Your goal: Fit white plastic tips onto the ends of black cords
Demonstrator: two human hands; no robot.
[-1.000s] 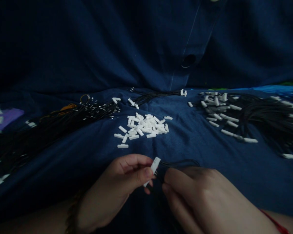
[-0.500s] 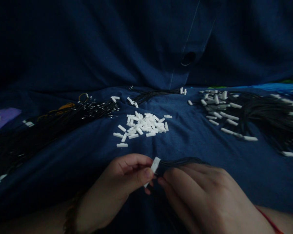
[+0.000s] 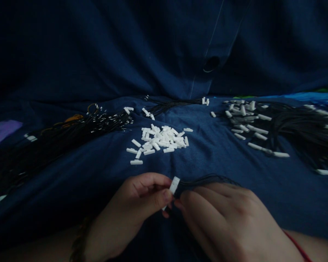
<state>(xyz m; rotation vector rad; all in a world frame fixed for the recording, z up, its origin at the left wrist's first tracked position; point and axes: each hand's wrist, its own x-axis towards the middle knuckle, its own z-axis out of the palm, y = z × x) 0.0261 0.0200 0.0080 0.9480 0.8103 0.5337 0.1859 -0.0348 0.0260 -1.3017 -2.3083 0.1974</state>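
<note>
My left hand (image 3: 128, 207) pinches a white plastic connector housing (image 3: 174, 185) between thumb and fingers. My right hand (image 3: 224, 218) is just to its right, its fingers closed on a thin bundle of black wires (image 3: 205, 181) whose ends meet the housing. A loose pile of white connector housings (image 3: 158, 140) lies on the blue cloth (image 3: 71, 174) ahead of my hands. The exact wire entry into the housing is hidden by my fingers.
A bundle of black wires with metal terminals (image 3: 104, 122) lies to the left. Wires fitted with white housings (image 3: 257, 127) spread to the right. A smaller wire bunch (image 3: 175, 104) lies at the far edge, below dark blue fabric with a button (image 3: 211, 63).
My right hand has shifted slightly left, closer to the housing, and the wires arch a little higher. The housing sits slightly more upright in my left hand.
</note>
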